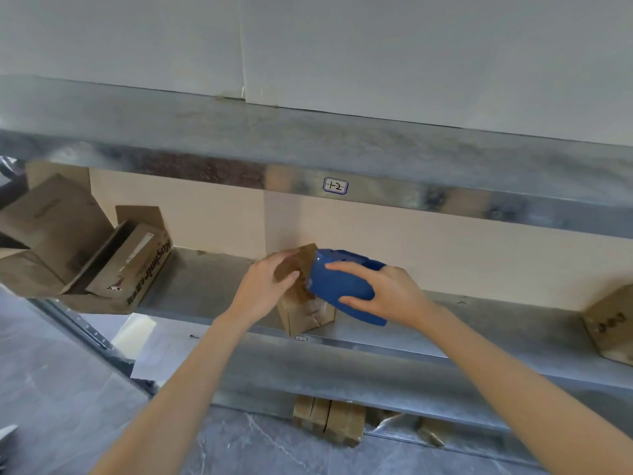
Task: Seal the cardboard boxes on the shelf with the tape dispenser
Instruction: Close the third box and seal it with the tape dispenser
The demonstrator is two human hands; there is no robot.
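- My left hand [270,286] is clamped over the top of the small cardboard box [308,315], fingers curled onto the upper flap; I judge this is to keep the flaps down and stop the light box sliding while tape goes on.
- The small cardboard box stands tilted at the front edge of the shelf [394,349], near its middle; that close to the lip both my arms reach it easily, though a hard push could tip it off.
- My right hand [383,293] is wrapped round the blue tape dispenser [342,281], fingers and thumb curled about its body; the dispenser's front end touches the box's upper right side; I take it tape is being started or drawn along the seam, but I cannot see the tape itself.
- Whether this seam is already covered is hidden by my hands and the dispenser; I would call this box mid-taping.
- The open boxes [102,255] at the left end of the shelf lean on one another with flaps up; they look unsealed, so work remains.
- Another box [613,323] sits at the far right of the shelf, well apart; I cannot tell if it is sealed.
- A handwritten label [335,186] is stuck on the beam above; more cardboard [329,423] shows under the shelf.
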